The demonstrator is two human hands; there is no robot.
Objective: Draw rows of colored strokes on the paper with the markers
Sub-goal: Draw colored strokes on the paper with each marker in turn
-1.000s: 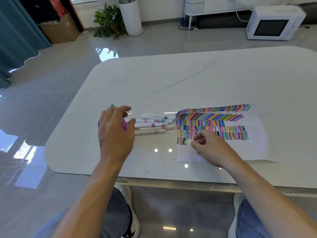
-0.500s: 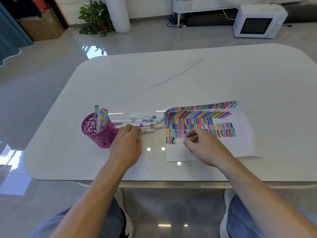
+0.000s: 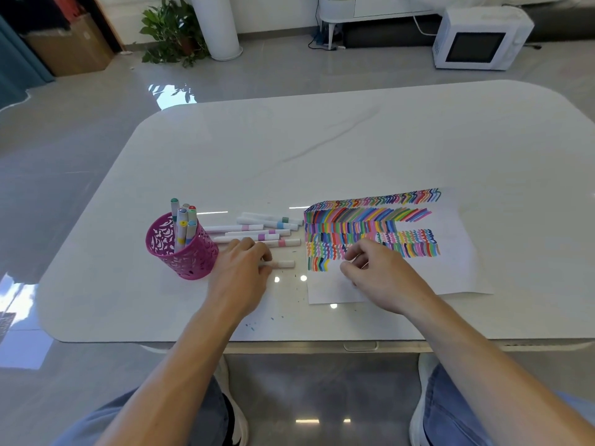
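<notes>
Hands over unlabelled markers (image 3: 257,235): left hand (image 3: 240,272) pinching one white marker (image 3: 283,263), right hand (image 3: 383,275) loosely curled on paper (image 3: 457,252).

Head camera looks forward and down, close over the table (image 3: 322,149).

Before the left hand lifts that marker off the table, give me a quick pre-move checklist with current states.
1. Left hand on the nearest loose marker: ok, fingers rest on it.
2. Marker's cap on: cannot tell.
3. Right hand steadying the paper: ok, it rests on the sheet.
4. Right hand free to take a marker: cannot tell, fingers curled.
5. Blank space for more strokes: ok, bottom row is short.
6. Pink cup upright, beside the left hand: ok.
</notes>
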